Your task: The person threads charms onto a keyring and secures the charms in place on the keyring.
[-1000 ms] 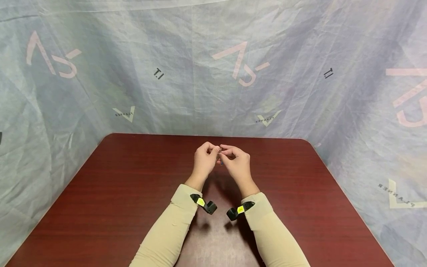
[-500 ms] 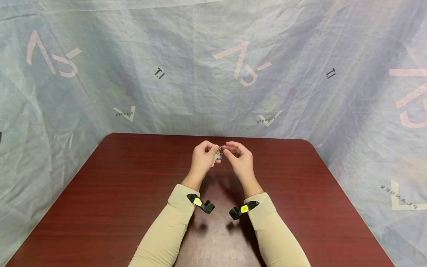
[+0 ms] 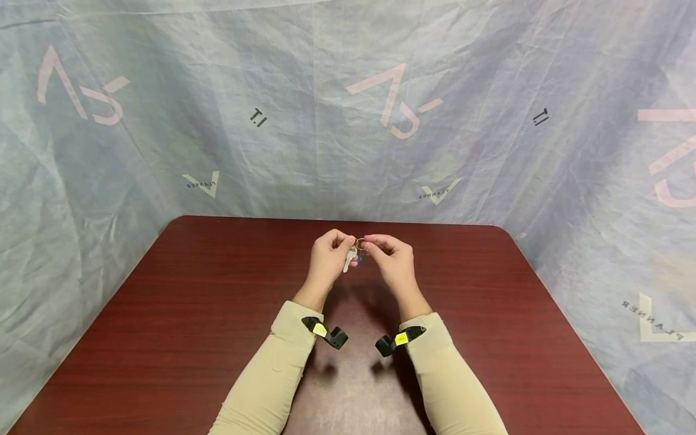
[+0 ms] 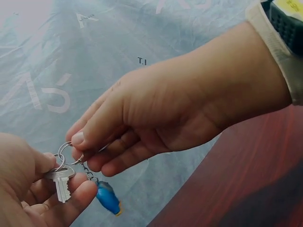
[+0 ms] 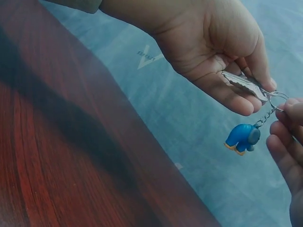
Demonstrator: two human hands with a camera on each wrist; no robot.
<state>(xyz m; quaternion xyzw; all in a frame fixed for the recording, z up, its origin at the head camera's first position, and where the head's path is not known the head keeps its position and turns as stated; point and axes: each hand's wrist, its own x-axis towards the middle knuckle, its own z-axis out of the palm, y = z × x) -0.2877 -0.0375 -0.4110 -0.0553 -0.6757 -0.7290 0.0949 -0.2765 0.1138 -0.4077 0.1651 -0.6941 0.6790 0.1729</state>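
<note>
Close above the far part of the table, both hands meet at a bunch of keyring parts. My left hand [image 3: 326, 258] pinches between thumb and fingers at a small ring on a silver key [image 4: 63, 188], which hangs bit-end down across its fingers. Looped with that small ring is a larger metal key ring [image 4: 74, 163], whose other side my right hand [image 3: 396, 261] pinches with thumb and forefinger. From the larger ring a short chain drops to a blue figure charm [image 5: 242, 135] with yellow feet, dangling between the hands. Part of the rings is hidden under the fingertips.
The dark red wooden table [image 3: 179, 326] spreads under both arms, its rounded far corners against a hanging grey printed cloth [image 3: 293, 151]. Black wrist cameras with yellow labels sit on both beige sleeves [image 3: 272, 377].
The hands have drawn slightly apart, bringing the key and rings into sight between them. The right fingers spread half a second ago and now pinch the ring.
</note>
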